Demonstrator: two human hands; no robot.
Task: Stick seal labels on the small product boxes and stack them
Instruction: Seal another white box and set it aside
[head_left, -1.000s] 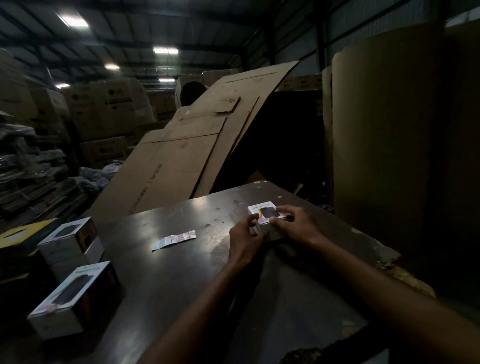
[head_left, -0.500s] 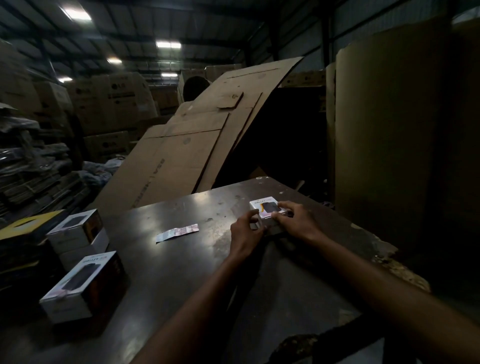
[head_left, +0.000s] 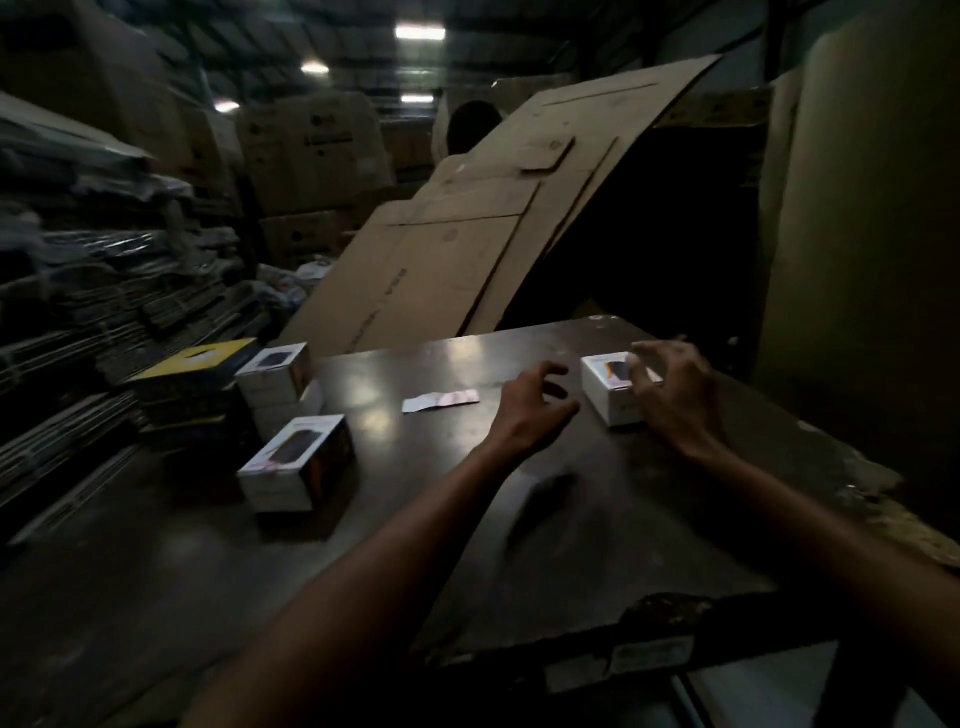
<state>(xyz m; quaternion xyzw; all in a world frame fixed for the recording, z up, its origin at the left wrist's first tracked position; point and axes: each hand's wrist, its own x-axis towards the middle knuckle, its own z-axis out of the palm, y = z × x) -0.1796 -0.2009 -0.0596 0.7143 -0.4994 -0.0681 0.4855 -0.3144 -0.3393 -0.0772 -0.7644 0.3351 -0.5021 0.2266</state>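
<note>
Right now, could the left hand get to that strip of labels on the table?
Probably yes. The left hand hovers open and holds nothing, and the label strip lies flat just to its left with only bare table between them.

Both arms reach forward from the near edge, bare to the forearm, elbows out of view.

Left hand (head_left: 530, 410): back of hand up, wrist straight. Fingers loosely curled and spread, thumb set apart from them, nothing in the grasp. Fingertips point forward and to the right. Slight motion blur.

Right hand (head_left: 670, 387): further forward than the left, back of hand up, wrist bent a little inward. Fingers (head_left: 641, 364) spread and clawed, tips pointing left and down; whether they touch anything cannot be told. Nothing closed in the grip.

Hands near each other but apart, palms angled toward one another.
</note>
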